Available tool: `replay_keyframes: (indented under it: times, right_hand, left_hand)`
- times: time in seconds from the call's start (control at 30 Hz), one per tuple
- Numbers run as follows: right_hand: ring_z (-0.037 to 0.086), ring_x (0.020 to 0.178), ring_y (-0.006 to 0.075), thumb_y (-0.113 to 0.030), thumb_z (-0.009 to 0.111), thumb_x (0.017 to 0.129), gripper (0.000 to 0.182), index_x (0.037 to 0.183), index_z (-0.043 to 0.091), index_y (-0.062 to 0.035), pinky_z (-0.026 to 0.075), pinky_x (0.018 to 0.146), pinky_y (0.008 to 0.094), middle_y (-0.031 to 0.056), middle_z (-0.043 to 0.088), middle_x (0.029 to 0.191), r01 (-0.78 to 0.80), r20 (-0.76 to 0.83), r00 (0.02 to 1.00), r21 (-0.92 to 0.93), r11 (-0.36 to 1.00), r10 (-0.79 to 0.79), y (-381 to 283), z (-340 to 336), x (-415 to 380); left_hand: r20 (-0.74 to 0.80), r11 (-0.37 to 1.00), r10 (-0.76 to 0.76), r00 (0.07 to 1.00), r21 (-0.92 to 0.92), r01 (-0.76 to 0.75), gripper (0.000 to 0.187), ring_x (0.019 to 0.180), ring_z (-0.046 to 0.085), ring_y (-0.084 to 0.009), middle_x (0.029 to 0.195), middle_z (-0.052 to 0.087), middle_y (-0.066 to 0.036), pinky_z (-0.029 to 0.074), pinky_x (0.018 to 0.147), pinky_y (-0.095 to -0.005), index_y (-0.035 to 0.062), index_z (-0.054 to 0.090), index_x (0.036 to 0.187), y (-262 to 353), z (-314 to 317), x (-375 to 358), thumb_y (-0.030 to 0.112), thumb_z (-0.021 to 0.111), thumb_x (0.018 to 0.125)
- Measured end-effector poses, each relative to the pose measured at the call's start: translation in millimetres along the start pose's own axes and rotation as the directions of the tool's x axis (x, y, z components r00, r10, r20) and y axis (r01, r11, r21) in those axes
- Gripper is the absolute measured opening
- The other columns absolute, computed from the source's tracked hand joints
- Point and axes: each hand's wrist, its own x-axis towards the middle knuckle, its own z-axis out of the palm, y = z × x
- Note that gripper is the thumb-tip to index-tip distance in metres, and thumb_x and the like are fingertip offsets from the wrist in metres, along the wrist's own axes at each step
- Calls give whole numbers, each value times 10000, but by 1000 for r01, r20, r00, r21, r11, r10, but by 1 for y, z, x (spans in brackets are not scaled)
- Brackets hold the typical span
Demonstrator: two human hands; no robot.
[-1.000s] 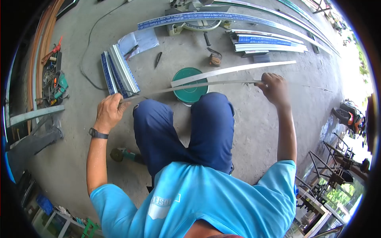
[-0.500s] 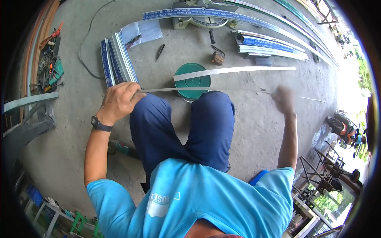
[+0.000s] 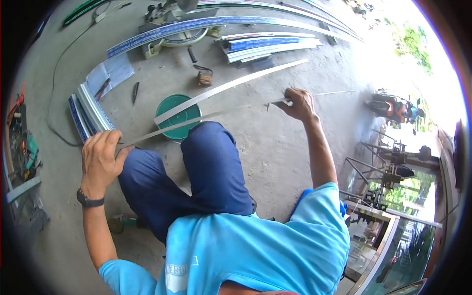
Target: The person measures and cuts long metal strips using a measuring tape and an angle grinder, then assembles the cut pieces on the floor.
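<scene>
My left hand (image 3: 101, 160), with a watch on its wrist, is closed on the near end of a long thin metal strip (image 3: 167, 129) beside my left knee. The strip slants up to the right, past my other knee. Toward its far end my right hand (image 3: 301, 104) pinches around it; a small thin piece shows at those fingertips, too small to name. The strip's tip sticks out beyond this hand. Another flat, pale metal strip (image 3: 236, 87) rests across the green bucket (image 3: 169, 105) in front of my knees.
A tape measure (image 3: 204, 76) and a dark pen-like tool (image 3: 135, 93) lie on the concrete floor. Wrapped aluminium profiles (image 3: 268, 47) are stacked ahead, near a mitre saw (image 3: 184, 37). More profiles (image 3: 93, 113) lie beyond my left hand. A power tool (image 3: 123, 223) lies by my left thigh.
The view has turned and shifted to the right. The held strip now slants more steeply, its right end higher. My right hand, blurred before, now shows clearly; my left still grips the strip.
</scene>
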Motion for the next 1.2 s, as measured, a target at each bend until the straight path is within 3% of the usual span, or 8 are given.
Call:
replay_keyframes:
  times: [0.23, 0.43, 0.7, 0.97, 1.03, 1.1, 1.13, 1.2]
  right_hand:
    - [661, 602, 245, -286, 861, 746, 319, 730, 587, -123, 517, 549, 386, 42, 656, 681, 11, -49, 999, -21, 1000, -12, -38, -15, 24]
    - [514, 1313, 295, -393, 888, 723, 797, 1404, 553, -149, 312, 1176, 495, 101, 607, 1359, -230, -180, 959, -35, 973, 220, 27, -6, -18]
    - [633, 1102, 304, -229, 733, 874, 170, 940, 643, -100, 465, 998, 449, 125, 685, 1029, -344, 180, 919, -64, 937, 350, 78, 15, -34]
    - [614, 633, 316, -339, 811, 860, 414, 704, 529, -79, 476, 592, 419, 108, 581, 647, -68, -145, 989, -187, 980, 41, 78, 0, -10]
    - [648, 797, 296, -332, 817, 854, 364, 884, 598, -42, 493, 681, 414, 119, 647, 811, -407, -609, 754, -141, 903, 245, 83, 12, 2]
    - [646, 991, 294, -319, 811, 854, 451, 1100, 609, 0, 504, 797, 428, 152, 672, 1020, -430, -807, 236, 413, 803, 541, 86, 74, 19]
    - [621, 1058, 297, -357, 760, 894, 528, 1232, 517, -31, 504, 854, 440, 157, 626, 1142, -152, -566, 430, 722, 675, 703, 60, 95, 19]
    - [571, 1191, 301, -432, 659, 974, 701, 1494, 332, -93, 505, 968, 465, 167, 534, 1385, 69, 138, 648, 969, -238, 749, 7, 137, 20]
  left_hand:
    - [-237, 999, -13, 971, -52, 1, 320, 659, 612, -290, 712, 595, -72, 433, 592, -405, 65, 606, 860, 32, -5, 23, 300, 822, 837]
    - [-251, 979, 82, 965, 200, -31, 309, 661, 572, -309, 735, 581, -92, 407, 593, -421, 26, 623, 906, -4, -52, -23, 282, 796, 881]
    - [-265, 950, -32, 964, 292, 112, 312, 790, 571, -379, 855, 571, -141, 452, 709, -471, -3, 584, 974, -105, -77, -102, 268, 734, 930]
    - [-10, 938, -344, 939, 46, 344, 333, 736, 584, -362, 815, 594, -134, 445, 657, -436, 33, 607, 949, -127, -32, -142, 316, 775, 904]
    - [-142, 964, -262, 955, -85, 252, 307, 670, 592, -346, 761, 617, -127, 452, 620, -430, 38, 622, 896, -77, -28, -102, 279, 811, 876]
    - [-152, 947, -272, 950, -218, 236, 269, 614, 588, -309, 702, 615, -123, 447, 586, -397, 37, 631, 904, -26, -19, -49, 224, 821, 873]
    - [-144, 937, -274, 951, -261, 230, 264, 588, 579, -312, 673, 611, -122, 445, 571, -396, 36, 633, 900, -7, -9, -22, 227, 815, 877]
    - [-94, 932, -273, 958, -272, 239, 253, 565, 585, -337, 637, 613, -125, 450, 557, -405, 36, 643, 897, 27, 17, 26, 241, 793, 894]
